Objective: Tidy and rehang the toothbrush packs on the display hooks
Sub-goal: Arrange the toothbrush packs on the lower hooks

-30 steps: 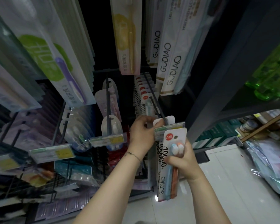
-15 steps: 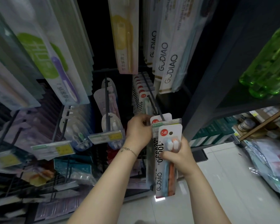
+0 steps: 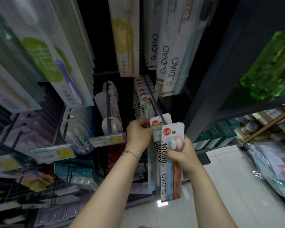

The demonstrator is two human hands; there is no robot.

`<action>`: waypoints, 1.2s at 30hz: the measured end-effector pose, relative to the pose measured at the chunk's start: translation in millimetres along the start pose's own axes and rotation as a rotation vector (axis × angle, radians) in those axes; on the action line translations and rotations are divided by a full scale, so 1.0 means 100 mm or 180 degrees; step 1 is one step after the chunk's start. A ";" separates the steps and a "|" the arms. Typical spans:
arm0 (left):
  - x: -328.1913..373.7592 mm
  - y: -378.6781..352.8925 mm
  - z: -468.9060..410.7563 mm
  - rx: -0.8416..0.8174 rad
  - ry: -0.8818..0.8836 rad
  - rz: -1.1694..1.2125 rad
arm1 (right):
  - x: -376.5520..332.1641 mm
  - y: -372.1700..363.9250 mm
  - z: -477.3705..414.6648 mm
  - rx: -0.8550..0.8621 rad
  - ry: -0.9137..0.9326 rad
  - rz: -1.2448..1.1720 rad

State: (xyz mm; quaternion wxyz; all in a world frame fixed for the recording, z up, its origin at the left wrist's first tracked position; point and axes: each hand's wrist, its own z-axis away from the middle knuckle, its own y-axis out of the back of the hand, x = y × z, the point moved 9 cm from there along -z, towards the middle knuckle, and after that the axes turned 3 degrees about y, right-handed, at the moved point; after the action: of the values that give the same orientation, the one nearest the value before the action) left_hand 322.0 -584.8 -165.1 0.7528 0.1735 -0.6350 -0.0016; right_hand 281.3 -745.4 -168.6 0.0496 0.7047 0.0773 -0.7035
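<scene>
We see front pack: white card, red logo, hang hole, blue and orange brushes, upright at hook tip, gripped mid-body. Second pack behind it already on hook. Row of packs hangs further back.

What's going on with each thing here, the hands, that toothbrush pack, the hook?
Right hand: closed on the toothbrush pack.
Toothbrush pack: upright, off the hook, hanging hole free.
Left hand: pinching a pack at the hook's tip.
Display hook: loaded with packs toward the back.
Price label: at the hook's tip.
</scene>
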 end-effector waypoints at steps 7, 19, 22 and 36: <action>-0.05 0.02 0.10 0.0007 -0.0420 0.0127 | 0.14 0.02 -0.01 0.0373 0.0033 -0.0124; -0.09 0.01 0.13 0.0350 -0.0336 0.0396 | 0.27 0.09 0.09 0.1225 0.0180 -0.0262; -0.12 0.00 0.17 0.0440 -0.0292 0.0458 | 0.25 0.07 0.08 0.1253 0.0175 -0.0252; -0.08 0.01 0.12 0.0604 -0.0446 0.0268 | 0.35 0.17 0.21 0.1631 0.0017 -0.0745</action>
State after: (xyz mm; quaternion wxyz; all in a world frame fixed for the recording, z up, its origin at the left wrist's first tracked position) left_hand 308.7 -585.1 -171.0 0.6861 0.2166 -0.6901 0.0781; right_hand 263.5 -764.5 -204.1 -0.2120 0.6824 -0.0220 -0.6993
